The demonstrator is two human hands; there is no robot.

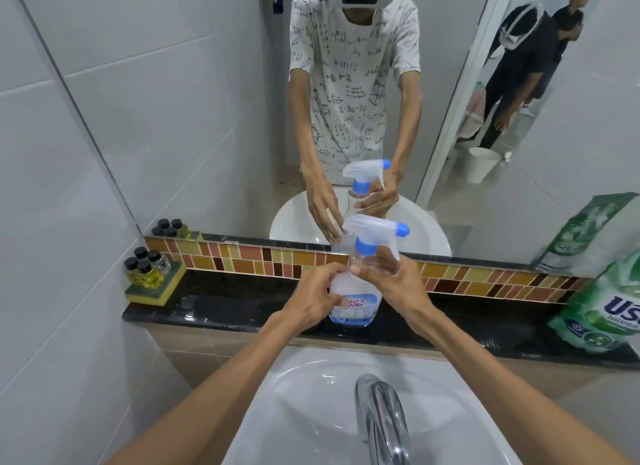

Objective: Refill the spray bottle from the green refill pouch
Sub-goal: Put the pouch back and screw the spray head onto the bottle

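spray bottle (356, 291) upright on ledge (242, 308); left hand (317, 296) and right hand (398, 284) fingers wrapped around it.

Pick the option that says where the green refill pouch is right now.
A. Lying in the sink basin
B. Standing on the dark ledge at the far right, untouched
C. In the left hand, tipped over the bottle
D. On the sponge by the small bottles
B: the green refill pouch stands on the dark ledge at far right, while the left hand and right hand both hold the spray bottle.

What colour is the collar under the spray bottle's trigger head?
Blue, matching the nozzle tip; the collar of the spray bottle shows best in the head view.
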